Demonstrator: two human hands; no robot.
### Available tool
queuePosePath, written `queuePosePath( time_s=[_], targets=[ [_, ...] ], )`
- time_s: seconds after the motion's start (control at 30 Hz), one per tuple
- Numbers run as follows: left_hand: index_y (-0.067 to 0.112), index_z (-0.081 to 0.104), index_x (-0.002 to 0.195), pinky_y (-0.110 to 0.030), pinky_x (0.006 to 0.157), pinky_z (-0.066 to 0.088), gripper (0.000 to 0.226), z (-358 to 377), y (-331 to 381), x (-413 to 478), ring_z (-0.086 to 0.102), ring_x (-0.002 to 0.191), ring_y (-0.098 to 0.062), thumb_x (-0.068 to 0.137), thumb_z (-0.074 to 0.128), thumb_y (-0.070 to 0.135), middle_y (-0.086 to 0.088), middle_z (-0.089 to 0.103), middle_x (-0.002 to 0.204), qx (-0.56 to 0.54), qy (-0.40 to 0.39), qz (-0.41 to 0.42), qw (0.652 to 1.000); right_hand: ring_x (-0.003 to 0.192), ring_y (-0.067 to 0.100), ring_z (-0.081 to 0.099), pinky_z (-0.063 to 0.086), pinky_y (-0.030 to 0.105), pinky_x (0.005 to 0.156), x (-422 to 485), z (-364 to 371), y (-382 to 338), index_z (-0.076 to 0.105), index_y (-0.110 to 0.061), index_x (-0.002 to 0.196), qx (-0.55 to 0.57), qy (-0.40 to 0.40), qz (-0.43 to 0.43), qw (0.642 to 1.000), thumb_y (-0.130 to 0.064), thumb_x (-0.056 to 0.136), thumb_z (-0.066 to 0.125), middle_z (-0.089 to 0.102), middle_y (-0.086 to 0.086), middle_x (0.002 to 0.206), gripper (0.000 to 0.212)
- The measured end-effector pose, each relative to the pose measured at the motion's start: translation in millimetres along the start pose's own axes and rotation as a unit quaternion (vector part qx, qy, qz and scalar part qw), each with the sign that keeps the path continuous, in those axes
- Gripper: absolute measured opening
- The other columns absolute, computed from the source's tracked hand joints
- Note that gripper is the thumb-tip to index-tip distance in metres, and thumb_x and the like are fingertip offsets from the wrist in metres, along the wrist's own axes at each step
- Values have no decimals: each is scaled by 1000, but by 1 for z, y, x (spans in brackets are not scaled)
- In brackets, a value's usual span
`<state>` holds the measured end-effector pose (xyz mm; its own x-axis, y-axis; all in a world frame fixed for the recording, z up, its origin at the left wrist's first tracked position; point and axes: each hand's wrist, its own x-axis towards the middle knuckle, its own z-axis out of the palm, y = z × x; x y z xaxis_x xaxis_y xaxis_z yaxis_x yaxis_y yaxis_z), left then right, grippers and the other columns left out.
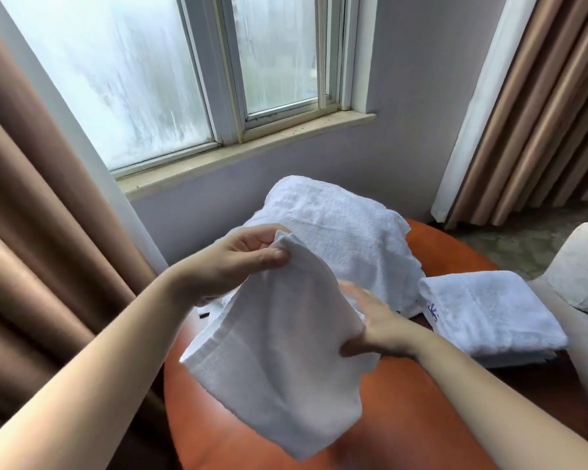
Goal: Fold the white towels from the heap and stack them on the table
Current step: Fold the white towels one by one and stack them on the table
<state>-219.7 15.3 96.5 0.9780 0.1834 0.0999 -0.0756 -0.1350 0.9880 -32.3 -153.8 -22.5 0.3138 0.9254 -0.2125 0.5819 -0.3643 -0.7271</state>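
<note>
Hanging above the round orange table (404,418), the small white terry towel (272,351) is held in the air, clear of the tabletop. The left hand (238,262) pinches its upper corner between thumb and curled fingers. From that corner the towel's long axis runs down and towards the person, with the hemmed band slanting across its middle. The right hand (377,320) is at the towel's right edge, thumb against the cloth. Its fingers are blurred, so it cannot be told whether they close on the edge. This edge, beside the right hand, is judged the one the coming fold turns on, and the right hand is nearer to it. No bin or basket shows. The table itself bears the loose heap of white towels (336,232) at its far side, below the window. A folded stack of white towels (489,310) with a blue emblem sits at the right, beside the pale armchair (577,266).
</note>
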Motion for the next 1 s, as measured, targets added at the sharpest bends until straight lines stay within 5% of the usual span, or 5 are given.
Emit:
queuePosePath(
  time_s=[0.17,0.47,0.67,0.8,1.0],
  targets=[
    [21,69,83,-24,72,49,40,-17,-10,-12,59,79,-13,67,80,56,-1,62,81,0,22,7,1000,85,13,61,48,26,74,-3,4,17,65,-33,79,2,67,10,998,-17,69,74,66,-7,81,21],
    [42,67,97,-14,79,44,24,-59,-62,-29,58,82,3,82,62,60,20,66,89,328,219,111,912,64,28,54,39,30,57,-4,-42,28,61,-8,77,-140,456,-94,874,-7,71,53,59,2,69,10],
    [11,68,90,-30,67,46,28,-64,-143,-44,59,77,-16,88,53,35,6,66,81,576,178,142,785,68,35,57,31,31,63,-7,-6,67,60,-11,70,-260,350,-25,900,7,52,70,57,3,65,27],
    [16,63,90,-27,69,41,23,-47,-189,-62,54,78,-12,88,50,35,5,66,80,571,135,91,804,89,33,53,31,32,67,-14,23,99,49,-14,87,-194,219,82,953,-8,78,61,52,7,94,16],
    [24,52,89,-23,68,36,10,-29,-212,-84,49,78,-12,81,51,29,3,62,78,534,113,43,837,77,25,55,40,33,64,-32,33,115,41,-27,78,-76,127,185,972,-18,72,70,60,1,80,31]
  ],
)
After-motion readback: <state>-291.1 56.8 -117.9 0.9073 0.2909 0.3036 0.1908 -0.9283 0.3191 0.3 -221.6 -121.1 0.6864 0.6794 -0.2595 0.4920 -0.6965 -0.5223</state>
